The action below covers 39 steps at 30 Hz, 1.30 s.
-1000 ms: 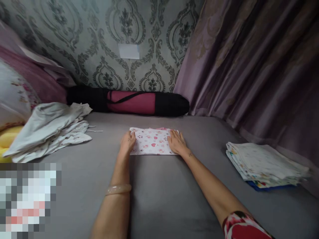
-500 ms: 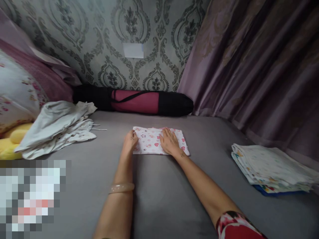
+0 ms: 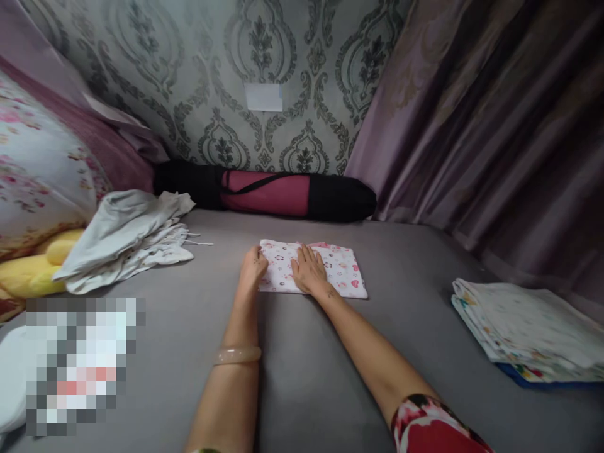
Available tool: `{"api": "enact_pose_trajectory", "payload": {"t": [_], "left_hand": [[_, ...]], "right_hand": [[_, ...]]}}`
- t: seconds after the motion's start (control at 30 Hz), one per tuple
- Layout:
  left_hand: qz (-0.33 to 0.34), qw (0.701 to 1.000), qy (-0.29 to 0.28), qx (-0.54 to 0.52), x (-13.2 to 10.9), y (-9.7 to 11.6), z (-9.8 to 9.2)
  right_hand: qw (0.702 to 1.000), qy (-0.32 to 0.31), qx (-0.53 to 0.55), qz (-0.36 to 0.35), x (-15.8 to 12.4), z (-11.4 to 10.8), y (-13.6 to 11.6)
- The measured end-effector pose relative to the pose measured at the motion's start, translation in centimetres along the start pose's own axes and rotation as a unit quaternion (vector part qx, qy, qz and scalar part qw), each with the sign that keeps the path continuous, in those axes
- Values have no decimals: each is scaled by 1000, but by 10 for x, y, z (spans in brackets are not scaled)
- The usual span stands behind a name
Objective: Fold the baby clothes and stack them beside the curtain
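Observation:
A folded white cloth (image 3: 346,270) with pink hearts and small flowers lies flat on the grey bed sheet. At its left edge, my left hand (image 3: 253,265) is closed with the fingers curled round the border; the fingertips are partly hidden. My right hand (image 3: 310,269) rests palm down on the middle of the cloth, fingers stretched out and a little apart. A pale bangle (image 3: 237,355) circles my left forearm.
Folded cloths (image 3: 528,321) are stacked at the right. Crumpled pale clothes (image 3: 127,239) lie at the left beside a yellow plush thing (image 3: 33,270) and a floral pillow (image 3: 38,170). A long black and red bag (image 3: 267,194) lies along the wall.
My right hand has slid left across the cloth, from its right part to the middle. My left hand keeps to the left edge. The view has turned slightly left.

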<state>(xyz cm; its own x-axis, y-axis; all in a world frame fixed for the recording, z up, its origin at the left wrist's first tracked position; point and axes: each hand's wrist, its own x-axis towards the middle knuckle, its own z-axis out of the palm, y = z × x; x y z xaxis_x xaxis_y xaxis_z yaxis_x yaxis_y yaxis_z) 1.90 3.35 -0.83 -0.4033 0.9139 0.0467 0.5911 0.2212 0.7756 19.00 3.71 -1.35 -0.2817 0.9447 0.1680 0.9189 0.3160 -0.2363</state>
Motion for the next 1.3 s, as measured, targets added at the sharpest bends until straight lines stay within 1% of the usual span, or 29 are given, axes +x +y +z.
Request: {"api": "enact_pose_trajectory", "payload": {"t": [0.07,0.17,0.3,0.47,0.6,0.67,0.77,0.9,1.03,1.2,1.3], "left_hand": [[2,1000,3,-2,0,1,-3],[3,1000,6,-11,2,2,-5],[0,999,21,-37,5,-1,-5],[-36,991,64,-115,10,-8,-4],[-68,979,77,-174,13,-11,-4],[-71,979,72,-179,13,-11,-5],[-75,978,69,-180,12,-13,-5],[-91,972,82,-203,11,-11,-6],[-97,969,85,-211,11,-9,-7],[-83,968,87,-222,11,-12,-10],[-88,969,88,-213,12,-13,-10]], "right_hand": [[1000,-1,-1,0,0,4,-2],[1000,-18,0,12,4,2,-7],[1000,-14,16,2,12,0,-23],[1000,-5,23,-9,12,10,-34],[999,-28,19,0,19,6,-40],[999,-25,19,-11,23,5,-46],[999,-9,27,-46,23,10,-56],[998,1,23,-50,19,18,-62],[999,-22,18,-46,23,15,-68],[997,-20,22,-73,31,17,-78],[996,-51,15,-68,35,16,-81]]}}
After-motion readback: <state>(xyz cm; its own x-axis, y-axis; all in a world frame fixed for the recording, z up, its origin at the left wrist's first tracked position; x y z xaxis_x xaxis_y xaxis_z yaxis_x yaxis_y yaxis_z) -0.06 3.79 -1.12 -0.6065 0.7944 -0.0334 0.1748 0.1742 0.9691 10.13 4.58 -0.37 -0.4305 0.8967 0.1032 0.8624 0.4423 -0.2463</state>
